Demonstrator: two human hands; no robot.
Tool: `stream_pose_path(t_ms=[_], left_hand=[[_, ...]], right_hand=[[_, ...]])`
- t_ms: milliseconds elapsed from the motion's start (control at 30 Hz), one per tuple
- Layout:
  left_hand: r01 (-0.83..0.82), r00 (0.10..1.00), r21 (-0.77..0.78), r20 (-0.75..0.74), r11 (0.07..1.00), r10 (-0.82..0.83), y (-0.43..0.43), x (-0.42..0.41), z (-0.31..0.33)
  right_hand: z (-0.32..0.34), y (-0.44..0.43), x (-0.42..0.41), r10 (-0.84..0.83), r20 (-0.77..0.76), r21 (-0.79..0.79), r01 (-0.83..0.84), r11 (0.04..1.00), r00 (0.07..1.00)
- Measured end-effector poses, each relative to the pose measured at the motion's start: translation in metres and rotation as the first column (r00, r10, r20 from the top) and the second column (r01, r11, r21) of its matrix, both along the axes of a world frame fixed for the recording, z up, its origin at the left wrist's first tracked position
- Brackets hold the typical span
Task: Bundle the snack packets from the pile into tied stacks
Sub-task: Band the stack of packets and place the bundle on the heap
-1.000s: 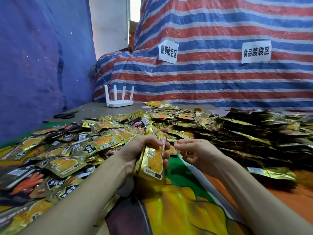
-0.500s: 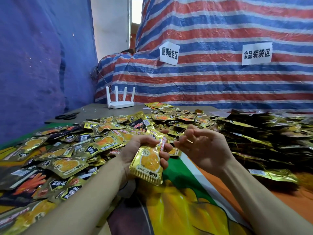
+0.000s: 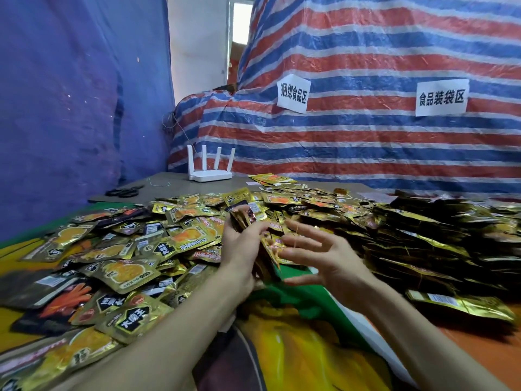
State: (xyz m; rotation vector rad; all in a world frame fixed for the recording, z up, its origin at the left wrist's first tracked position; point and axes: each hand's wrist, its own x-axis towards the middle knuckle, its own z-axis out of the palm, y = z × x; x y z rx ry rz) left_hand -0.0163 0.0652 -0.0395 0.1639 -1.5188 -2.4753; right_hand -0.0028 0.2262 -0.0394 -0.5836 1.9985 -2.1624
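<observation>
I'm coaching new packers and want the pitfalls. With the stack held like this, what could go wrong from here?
1. Only the left hand grips the stack. The right hand is open beside it, so packets may fan out or slip.
2. The loose pile lies right beside the left hand, so anything dropped would likely mix back in and be hard to pick out.

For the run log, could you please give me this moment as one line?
step: bundling | left hand: grips packet stack edge-on | right hand: open, fingers spread, beside stack | loose pile: at left
</observation>
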Motion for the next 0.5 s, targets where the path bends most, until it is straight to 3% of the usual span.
stream_pose_path(t_ms=[67, 167, 267, 367, 500], left_hand=[[-0.209, 0.968, -0.009, -0.143, 0.978, 0.206, 0.004, 0.001, -0.002], [-0.316, 0.93, -0.021, -0.207, 0.949, 0.305, 0.004, 0.004, 0.001], [-0.239, 0.966, 0.07, -0.085, 0.969, 0.244, 0.006, 0.006, 0.005], [-0.078, 0.997, 0.122, -0.004, 0.99, 0.079, 0.017, 0.013, 0.005], [0.002, 0.999, 0.139, 0.037, 0.99, -0.008, 0.026, 0.018, 0.001]], right_hand=[[-0.005, -0.014, 0.008, 0.027, -0.072, 0.143, -0.017, 0.99, 0.997], [-0.011, -0.031, 0.017, 0.065, -0.216, 0.266, -0.005, 0.964, 0.974], [-0.012, -0.034, 0.015, -0.052, -0.252, 0.216, 0.109, 0.97, 0.966], [-0.012, -0.029, 0.012, -0.096, -0.146, 0.072, 0.107, 0.992, 0.985], [-0.011, -0.019, 0.009, -0.212, -0.162, 0.142, 0.235, 0.961, 0.964]])
